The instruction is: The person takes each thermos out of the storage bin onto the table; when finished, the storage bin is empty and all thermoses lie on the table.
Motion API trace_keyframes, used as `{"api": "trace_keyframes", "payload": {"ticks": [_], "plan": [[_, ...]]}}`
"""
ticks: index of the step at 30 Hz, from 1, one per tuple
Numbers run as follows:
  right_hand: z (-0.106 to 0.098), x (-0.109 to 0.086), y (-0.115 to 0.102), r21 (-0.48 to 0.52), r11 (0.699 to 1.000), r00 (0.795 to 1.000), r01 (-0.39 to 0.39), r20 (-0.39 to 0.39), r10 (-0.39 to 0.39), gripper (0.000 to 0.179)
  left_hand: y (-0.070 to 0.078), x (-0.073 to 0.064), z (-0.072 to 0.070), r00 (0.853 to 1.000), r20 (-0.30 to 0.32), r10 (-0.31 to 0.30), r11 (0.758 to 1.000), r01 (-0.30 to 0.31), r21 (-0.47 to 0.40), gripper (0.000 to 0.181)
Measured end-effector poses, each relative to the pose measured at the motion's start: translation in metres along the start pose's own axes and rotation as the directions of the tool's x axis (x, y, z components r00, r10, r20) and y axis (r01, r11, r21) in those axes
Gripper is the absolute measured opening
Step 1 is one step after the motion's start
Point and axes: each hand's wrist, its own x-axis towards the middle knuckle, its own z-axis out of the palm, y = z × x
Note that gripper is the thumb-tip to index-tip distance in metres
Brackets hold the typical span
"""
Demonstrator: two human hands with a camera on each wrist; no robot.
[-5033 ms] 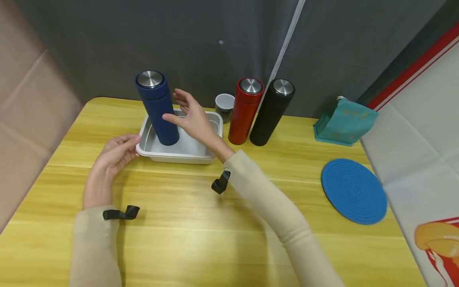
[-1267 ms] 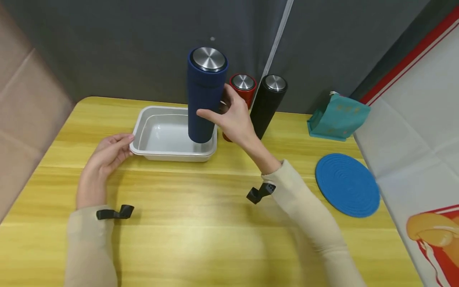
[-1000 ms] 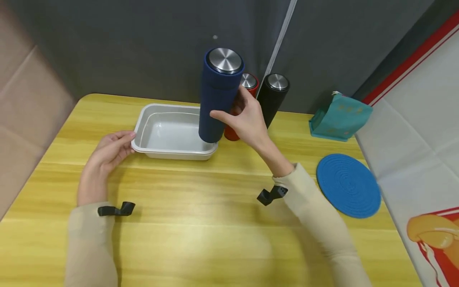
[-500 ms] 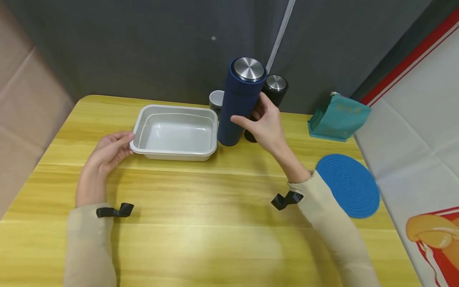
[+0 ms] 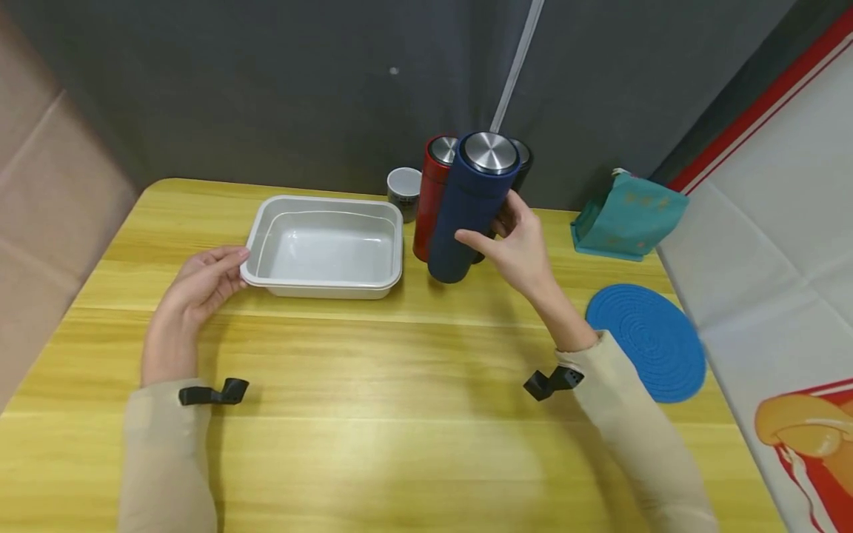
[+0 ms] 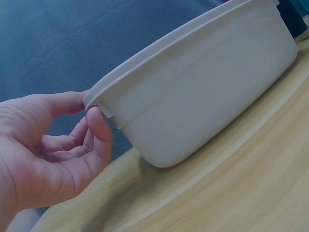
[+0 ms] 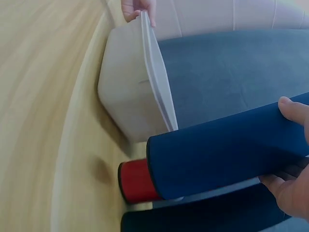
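My right hand point(image 5: 520, 244) grips a blue vacuum flask point(image 5: 469, 211) with a steel-topped lid, thumb on the near side and fingers round the far side. In the right wrist view the blue flask's base hangs short of the tabletop. Behind it in the head view stand a red flask point(image 5: 432, 200) and a black flask point(image 5: 523, 159), both partly hidden by it. My left hand point(image 5: 203, 285) pinches the left rim of a pale grey rectangular plastic tub point(image 5: 326, 252); the left wrist view shows thumb and forefinger point(image 6: 99, 123) at its corner. Nothing lies in the tub.
A small white-topped cup point(image 5: 403, 194) stands between the tub and the red flask. To the right are a teal pouch point(image 5: 629, 218) and a round blue mat point(image 5: 646, 340) on the wooden table point(image 5: 320, 444). A dark grey curtain point(image 5: 266, 89) closes off the back.
The blue flask was standing in the tub; my right hand took hold of it, lifted it out and carried it right, then lower, in front of the red and black flasks. My left hand stayed on the rim.
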Motion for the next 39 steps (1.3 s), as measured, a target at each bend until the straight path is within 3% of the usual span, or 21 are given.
{"api": "trace_keyframes", "payload": {"ticks": [7,19,28,39], "plan": [[-0.013,-0.012,0.009,-0.012,0.998,0.998,-0.060,-0.030,0.059,0.064,0.001,0.000,-0.001,1.000,-0.008,-0.006,1.000,0.006,0.015,0.010],[-0.041,-0.025,0.022,-0.045,0.996,0.992,-0.076,-0.108,0.071,0.061,0.000,0.001,-0.002,1.000,0.004,-0.002,1.000,0.002,-0.004,0.007],[-0.061,-0.026,0.035,-0.043,0.994,0.981,-0.103,-0.166,0.095,0.061,0.000,0.001,-0.001,1.000,0.021,-0.004,1.000,0.004,-0.018,0.008],[-0.079,-0.019,0.049,-0.061,0.992,0.980,-0.110,-0.176,0.098,0.058,0.000,-0.001,0.002,1.000,0.023,0.001,1.000,0.000,-0.030,0.008]]}}
